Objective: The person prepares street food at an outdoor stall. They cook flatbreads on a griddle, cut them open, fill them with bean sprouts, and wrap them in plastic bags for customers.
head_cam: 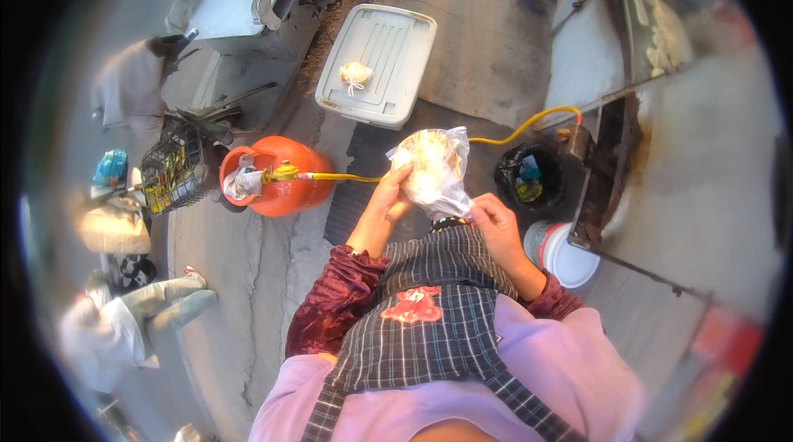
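My left hand (389,199) holds a clear plastic bag (455,185) from its left side, thumb across the front. Inside the bag is a pale, browned round food item (427,160), probably a flatbread; the bright glare hides its detail. My right hand (495,225) pinches the gathered lower right edge of the bag between thumb and fingers. Both hands are in front of my checked apron (421,256). Beyond them, a small tied bag of similar food (355,74) lies on the lid of a grey plastic storage box (396,39).
An orange gas cylinder (297,163) stands at left, its yellow hose (526,126) running behind the bag towards a metal cart (687,194). Right of my hands are a black-lined bin (530,178) and a white lidded bucket (570,256). People (105,330) are at far left.
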`<state>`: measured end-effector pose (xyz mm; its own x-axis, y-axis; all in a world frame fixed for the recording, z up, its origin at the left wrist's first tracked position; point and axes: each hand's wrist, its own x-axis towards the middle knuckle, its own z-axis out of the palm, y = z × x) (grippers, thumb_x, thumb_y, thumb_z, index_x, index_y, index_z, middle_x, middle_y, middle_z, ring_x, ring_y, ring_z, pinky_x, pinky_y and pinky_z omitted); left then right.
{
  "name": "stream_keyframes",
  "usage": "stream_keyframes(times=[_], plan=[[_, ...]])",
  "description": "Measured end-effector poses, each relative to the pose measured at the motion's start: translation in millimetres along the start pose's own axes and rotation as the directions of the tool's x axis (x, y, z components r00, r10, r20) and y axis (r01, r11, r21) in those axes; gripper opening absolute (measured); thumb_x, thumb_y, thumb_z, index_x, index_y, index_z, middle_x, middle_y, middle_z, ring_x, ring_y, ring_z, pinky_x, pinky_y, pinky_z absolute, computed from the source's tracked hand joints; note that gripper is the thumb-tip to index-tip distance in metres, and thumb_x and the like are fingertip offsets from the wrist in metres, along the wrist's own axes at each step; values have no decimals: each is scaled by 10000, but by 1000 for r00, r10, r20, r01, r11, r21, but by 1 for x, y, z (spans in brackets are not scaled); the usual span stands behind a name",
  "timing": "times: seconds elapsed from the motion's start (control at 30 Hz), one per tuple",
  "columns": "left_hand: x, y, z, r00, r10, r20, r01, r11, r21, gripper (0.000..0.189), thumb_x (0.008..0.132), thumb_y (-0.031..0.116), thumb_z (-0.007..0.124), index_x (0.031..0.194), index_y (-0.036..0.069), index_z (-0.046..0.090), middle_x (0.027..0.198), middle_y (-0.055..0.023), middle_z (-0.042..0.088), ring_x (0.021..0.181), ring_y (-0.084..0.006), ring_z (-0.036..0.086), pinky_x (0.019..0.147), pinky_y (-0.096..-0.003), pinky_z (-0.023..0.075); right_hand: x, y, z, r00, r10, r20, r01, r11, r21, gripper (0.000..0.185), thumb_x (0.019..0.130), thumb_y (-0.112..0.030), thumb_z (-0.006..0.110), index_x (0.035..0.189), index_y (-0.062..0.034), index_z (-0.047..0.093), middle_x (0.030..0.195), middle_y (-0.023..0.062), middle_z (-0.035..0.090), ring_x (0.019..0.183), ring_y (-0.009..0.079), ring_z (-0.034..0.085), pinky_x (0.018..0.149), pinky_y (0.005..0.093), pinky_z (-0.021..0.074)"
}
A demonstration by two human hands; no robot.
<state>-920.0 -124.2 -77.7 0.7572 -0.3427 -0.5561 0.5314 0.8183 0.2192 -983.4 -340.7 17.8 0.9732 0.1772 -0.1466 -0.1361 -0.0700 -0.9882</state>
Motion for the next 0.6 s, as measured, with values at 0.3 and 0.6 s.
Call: stream_keyframes(times=[0.3, 0.6], plan=[[-108, -141, 92, 960, -186, 210, 122, 950, 286, 437, 925, 83, 519, 1333, -35, 418, 1287, -179, 553, 1174, -296, 558, 1020, -455, 444, -171, 15, -96, 965, 83, -247, 195, 398, 897, 228, 1002, -329, 473, 927, -115, 499, 685, -13, 408, 589, 113, 388, 613, 294, 413], [-154, -319, 172, 889, -361, 281, 134, 793, 594, 391, 920, 44, 467, 1304, -25, 456, 1271, -145, 565, 1131, -254, 591, 964, -385, 490, -339, 0, -192, 798, -265, -541, 166, 960, -226, 404, 833, 26, 534, 1209, -72, 424, 1169, 109, 477, 1012, 185, 502, 855, 302, 428]])
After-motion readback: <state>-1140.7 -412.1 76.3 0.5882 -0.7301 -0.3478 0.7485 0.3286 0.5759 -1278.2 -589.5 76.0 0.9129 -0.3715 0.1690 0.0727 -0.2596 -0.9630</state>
